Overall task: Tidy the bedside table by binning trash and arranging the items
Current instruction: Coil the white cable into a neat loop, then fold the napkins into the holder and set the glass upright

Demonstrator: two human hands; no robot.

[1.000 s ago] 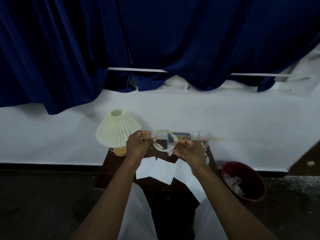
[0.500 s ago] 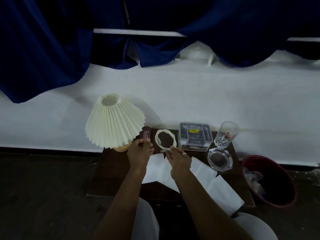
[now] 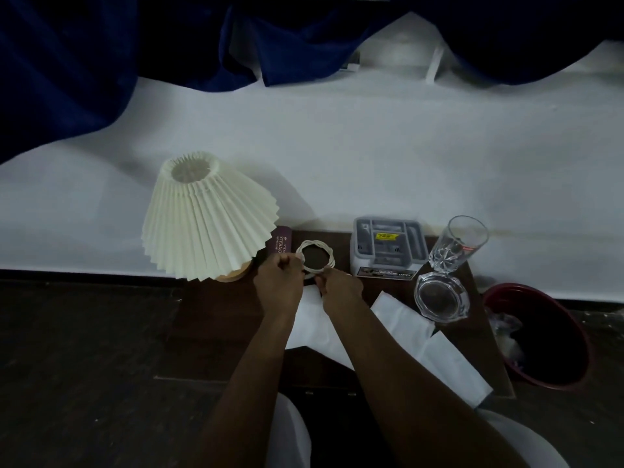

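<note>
A dark red bin (image 3: 543, 336) is sitting on the floor just right of the bedside table (image 3: 216, 332), and it is holding some crumpled pale trash (image 3: 506, 332) against its near-left wall; what the scraps are cannot be told. On the table's back edge a grey plastic box (image 3: 388, 246) is lying with a clear lid, showing small tools in moulded slots, a yellow sticker (image 3: 387, 236) on top whose digits are too blurred to read, and a front label (image 3: 385, 273) ending in "OPEL". To its right a drinking glass (image 3: 459, 244) is standing empty, with a small red mark on its side that is not legible, and just in front of it a heavy glass ashtray (image 3: 441, 296) is also sitting empty. A maroon case (image 3: 281, 244) printed "OPTICALS" is lying beside the pleated cream lamp (image 3: 206, 221), partly under its shade. Between the case and the box, a coiled white cable (image 3: 315, 256) is resting as a twisted ring on the tabletop. The left hand (image 3: 278, 285) is closing its fingertips on the coil's left edge, and the right hand (image 3: 341, 287) is pinching the coil's near edge, so both are gripping the cable. White paper sheets (image 3: 405, 319) are lying spread across the front of the table under the forearms, one hanging past the right corner.
</note>
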